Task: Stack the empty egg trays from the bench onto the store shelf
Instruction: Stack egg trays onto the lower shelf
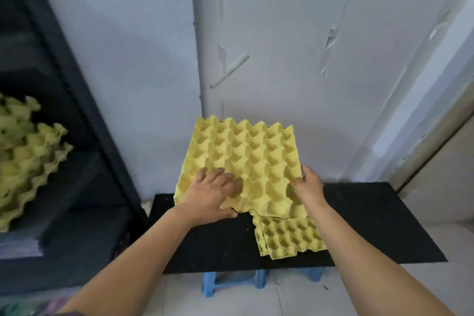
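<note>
"While the left hand (213, 192) is lying spread across the cups of the raised egg tray (246, 159), thumb at its near edge, and the right hand (307, 185) is pinching the right rim, what is worrying you?"

"The tray is being held by its near side only, clear of the bench (372, 226). The far half is hanging unsupported, so I'd judge a quick swing could tear the soft rim out of that pinch."

"Anything underneath?"

"The remaining trays (287, 236) are lying on the bench, partly under the raised one's near right corner. If it's travelling low, it may catch them and drag them toward the front edge."

"And the way to the shelf (84, 136)?"

"It's standing at the left, its dark upright cutting between the hands and the shelf stack (25, 156) sitting there. That post is what the tray's left corner is risking. The wall (282, 46) is also crowding the far edge. Room is opening upward and toward the person, and it's narrowing leftward."
</note>
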Available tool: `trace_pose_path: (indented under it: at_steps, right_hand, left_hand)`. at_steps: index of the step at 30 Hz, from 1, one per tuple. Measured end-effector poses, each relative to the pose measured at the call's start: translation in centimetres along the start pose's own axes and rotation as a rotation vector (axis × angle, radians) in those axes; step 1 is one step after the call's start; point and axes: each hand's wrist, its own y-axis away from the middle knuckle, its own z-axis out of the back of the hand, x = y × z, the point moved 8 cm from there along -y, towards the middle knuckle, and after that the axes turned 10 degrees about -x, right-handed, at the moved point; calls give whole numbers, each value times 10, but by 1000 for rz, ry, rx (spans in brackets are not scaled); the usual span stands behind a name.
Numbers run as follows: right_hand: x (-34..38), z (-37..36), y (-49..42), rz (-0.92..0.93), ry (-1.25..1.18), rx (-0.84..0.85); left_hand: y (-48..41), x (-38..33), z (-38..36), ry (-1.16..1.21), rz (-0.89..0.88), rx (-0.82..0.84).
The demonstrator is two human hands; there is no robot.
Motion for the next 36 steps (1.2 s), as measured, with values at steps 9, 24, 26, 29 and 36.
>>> trace_pose_path:
  at_steps: [9,24,26,29,36]
  right_hand:
    - [92,-99,127,187,-56,262]
    - [189,-261,334,229,-328,430]
    - [190,-272,355,218,-356,417]
    - [186,-280,373,188,-377,379]
    - [183,-274,392,199,-399,311]
  left_hand:
    - [167,59,79,-150,271,-127]
    - [449,235,159,-86,925,-417]
    - [469,249,164,13,969,-517]
    - [488,268,163,73,1062,-607]
    - [498,284,165,140,1183,-573]
